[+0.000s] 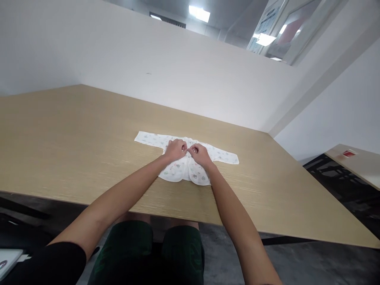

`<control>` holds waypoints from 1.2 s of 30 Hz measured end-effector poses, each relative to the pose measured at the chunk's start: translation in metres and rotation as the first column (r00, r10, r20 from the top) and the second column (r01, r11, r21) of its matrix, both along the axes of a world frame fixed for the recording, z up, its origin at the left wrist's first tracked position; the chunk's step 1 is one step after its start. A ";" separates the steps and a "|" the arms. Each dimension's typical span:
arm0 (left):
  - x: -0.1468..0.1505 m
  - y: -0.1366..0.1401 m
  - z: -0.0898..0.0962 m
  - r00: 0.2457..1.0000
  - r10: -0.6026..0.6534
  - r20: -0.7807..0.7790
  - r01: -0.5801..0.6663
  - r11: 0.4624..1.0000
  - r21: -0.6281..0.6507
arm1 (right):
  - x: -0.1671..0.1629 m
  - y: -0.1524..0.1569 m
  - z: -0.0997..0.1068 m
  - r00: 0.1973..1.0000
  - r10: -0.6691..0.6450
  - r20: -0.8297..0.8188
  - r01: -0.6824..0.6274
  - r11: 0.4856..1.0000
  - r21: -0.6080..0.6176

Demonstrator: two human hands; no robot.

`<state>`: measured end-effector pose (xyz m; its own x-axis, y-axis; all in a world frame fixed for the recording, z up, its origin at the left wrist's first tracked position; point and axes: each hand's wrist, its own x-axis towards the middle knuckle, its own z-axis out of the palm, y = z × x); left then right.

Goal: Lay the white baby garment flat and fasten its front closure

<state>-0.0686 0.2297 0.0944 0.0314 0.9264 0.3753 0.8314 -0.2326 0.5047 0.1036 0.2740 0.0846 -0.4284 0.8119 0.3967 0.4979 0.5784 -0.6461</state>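
A small white baby shirt with a faint coloured print lies flat on the table, its sleeves spread out to both sides. Its front has two rounded lower edges with a gap between them. Over the upper front, my left hand pinches at the middle edge, thumb and fingertips together. Close beside it, my right hand pinches the same area, and the two sets of fingertips almost meet. Whatever small part of the shirt lies between the fingertips is too small to make out.
The wooden table reaches far left and right, with a white wall along its back edge. At the right stands another table with a red item on it. A white device shows at lower left.
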 end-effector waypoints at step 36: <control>-0.001 -0.036 0.003 0.998 -0.062 -0.018 0.061 0.998 -0.026 | 0.030 -0.038 0.012 0.992 0.089 0.091 -0.103 0.982 0.161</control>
